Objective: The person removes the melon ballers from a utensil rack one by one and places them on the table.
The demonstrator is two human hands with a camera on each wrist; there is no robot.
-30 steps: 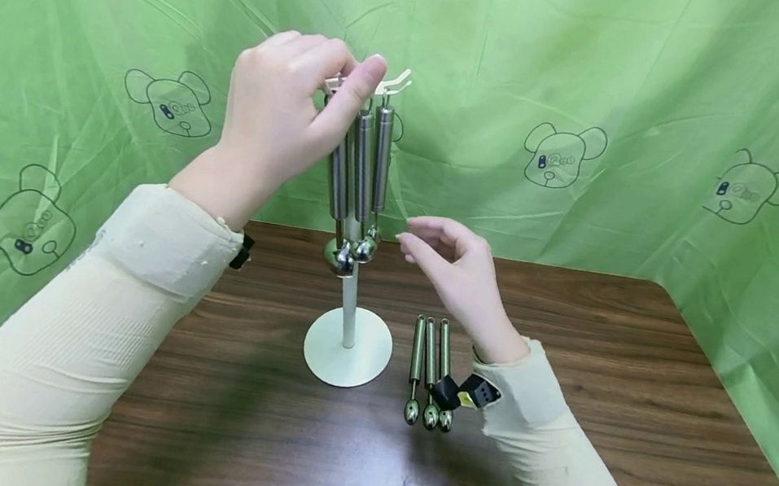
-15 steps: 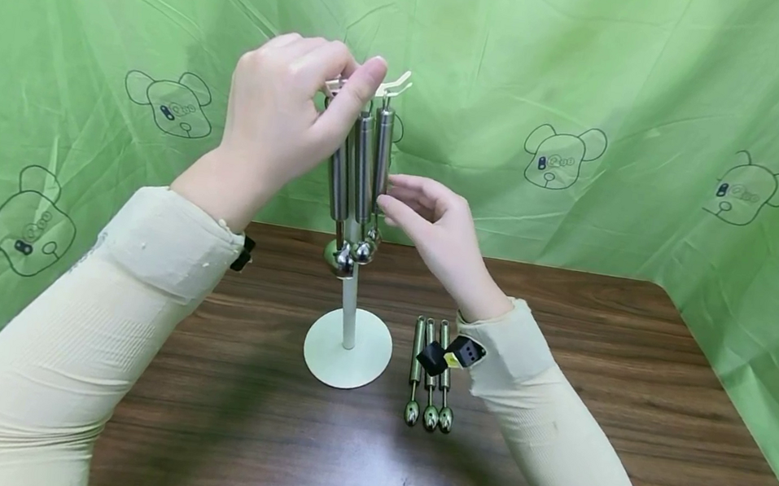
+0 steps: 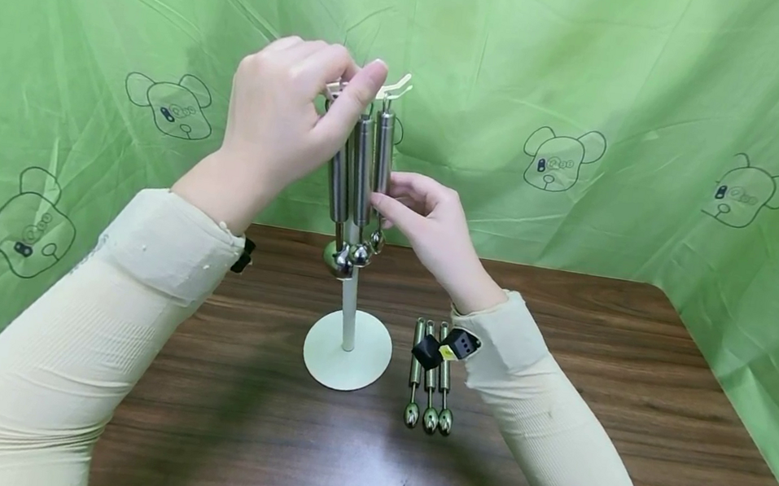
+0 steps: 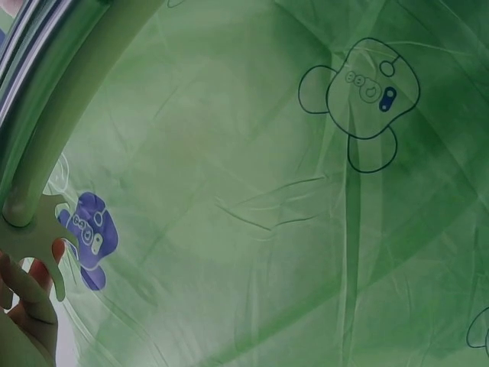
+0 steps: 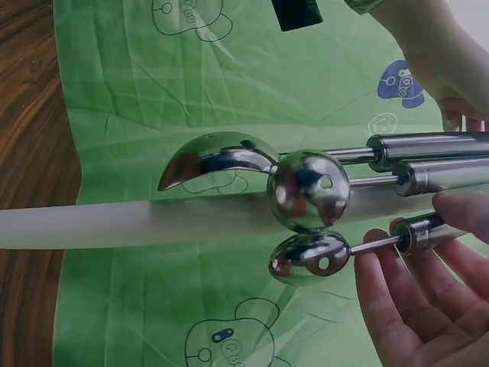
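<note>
A white hook stand (image 3: 345, 364) holds several steel scoops hanging by their handles. My left hand (image 3: 277, 109) grips the top of the stand, its fingertips hidden behind the hooks; the left wrist view shows fingers (image 4: 34, 310) under the pale hook piece (image 4: 38, 241). With thumb and fingers my right hand (image 3: 437, 220) pinches the handle of the rightmost scoop, a melon baller (image 5: 309, 258) with a small hole in its oval bowl. Beside it hang a round-bowled scoop (image 5: 309, 189) and a larger curved scoop (image 5: 221, 153).
Three more melon ballers (image 3: 433, 376) lie side by side on the brown wooden table (image 3: 569, 340), partly under the right wrist camera. Green cloth (image 3: 473, 57) with printed bear heads surrounds the table at the back and sides.
My right hand has moved up and left to the hanging scoops and taken hold of the rightmost handle, whose bowl has swung slightly right. The left hand stays at the stand's top.
</note>
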